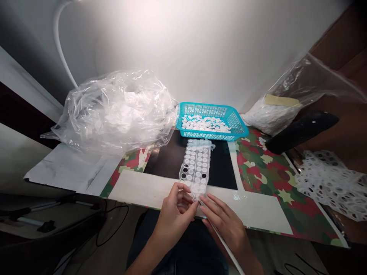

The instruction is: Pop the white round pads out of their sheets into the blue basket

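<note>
A translucent sheet (197, 162) with rows of round white pieces lies lengthwise in front of me, and a few of its round places show dark. At its near end is my left hand (179, 208), fingers curled and thumb drawn in; what lies between the fingertips is too small to make out. My right hand (225, 221) rests against the same end from the right, fingers close together. A thin white rod or cord (229, 252) runs from its fingertips through the hand toward the bottom edge. The sheet's nearest edge is partly hidden by my fingers.
Behind the sheet stands a blue basket (215, 135) with many white discs. A large clear bag (114, 114) fills the left; another bag (272, 114) stands at right. Near it are a black object (302, 131) and perforated white sheets (332, 183). A dark mat (223, 168) lies beneath.
</note>
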{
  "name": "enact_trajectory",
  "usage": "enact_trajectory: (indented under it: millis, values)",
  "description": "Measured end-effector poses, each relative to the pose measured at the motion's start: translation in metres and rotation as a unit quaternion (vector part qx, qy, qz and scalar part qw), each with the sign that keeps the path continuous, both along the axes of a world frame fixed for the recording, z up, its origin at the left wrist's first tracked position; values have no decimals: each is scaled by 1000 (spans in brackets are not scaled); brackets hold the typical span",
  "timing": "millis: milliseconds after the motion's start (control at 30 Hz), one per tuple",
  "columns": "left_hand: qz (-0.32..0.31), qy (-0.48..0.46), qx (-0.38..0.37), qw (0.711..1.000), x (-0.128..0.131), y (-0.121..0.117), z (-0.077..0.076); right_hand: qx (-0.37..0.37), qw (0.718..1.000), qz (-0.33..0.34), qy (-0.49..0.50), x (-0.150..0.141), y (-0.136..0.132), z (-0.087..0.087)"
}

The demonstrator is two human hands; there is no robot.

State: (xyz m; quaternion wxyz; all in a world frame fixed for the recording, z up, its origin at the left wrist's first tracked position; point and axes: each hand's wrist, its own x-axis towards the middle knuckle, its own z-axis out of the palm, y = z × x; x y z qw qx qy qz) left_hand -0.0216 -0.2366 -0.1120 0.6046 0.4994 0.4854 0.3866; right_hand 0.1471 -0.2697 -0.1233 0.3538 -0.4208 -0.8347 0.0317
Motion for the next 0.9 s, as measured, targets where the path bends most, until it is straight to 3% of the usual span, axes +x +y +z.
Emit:
enact_trajectory:
  millis: [167, 300, 433, 633, 900]
  values:
    - [-2, 15, 14, 1000, 0, 0, 0, -10, 1000, 1, 11, 2, 1, -7]
    - [7, 8, 23, 1000, 1, 1, 3, -47, 994, -1, 97, 0, -3, -8]
    - [4, 3, 19, 1000, 2, 0, 6, -94, 981, -13, 171, 0, -6, -3]
    - [2, 0, 24, 1000, 3, -1, 5, -116, 973, -23, 196, 3, -7, 5]
    - [34, 5, 42, 999, -1, 1, 0, -172, 932, -139, 286, 15, -8, 4]
